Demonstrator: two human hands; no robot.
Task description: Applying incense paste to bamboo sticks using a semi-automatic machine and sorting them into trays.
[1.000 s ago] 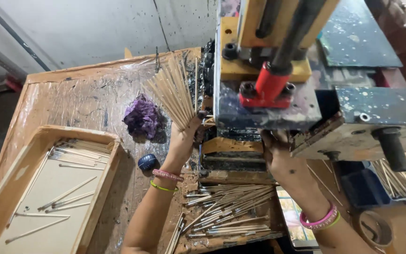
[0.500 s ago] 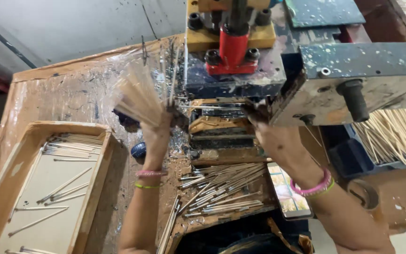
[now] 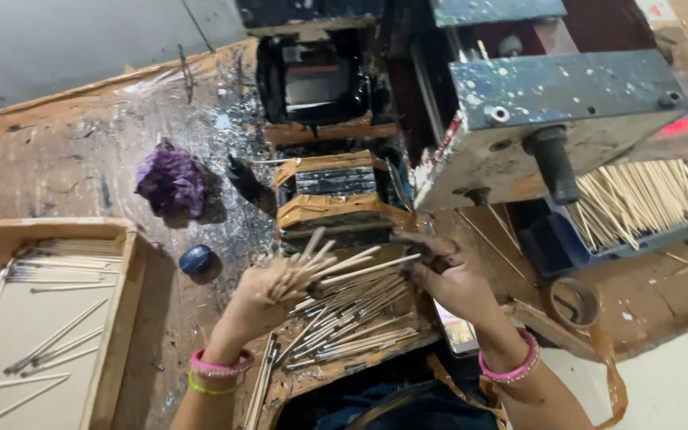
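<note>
A bunch of thin wooden sticks (image 3: 312, 267) is gripped in the left hand (image 3: 260, 299), just in front of the machine (image 3: 336, 187). The sticks are fanned out toward the right hand (image 3: 447, 275). One stick tip is pinched by the right hand's fingers, which are closed on it. More sticks (image 3: 344, 322) are piled below both hands, in front of the machine. A wooden tray (image 3: 125, 302) with a few sticks is set far to the left of the machine. A purple cloth (image 3: 170, 181) and a small blue ball (image 3: 198, 259) are seen left of the machine.
</note>
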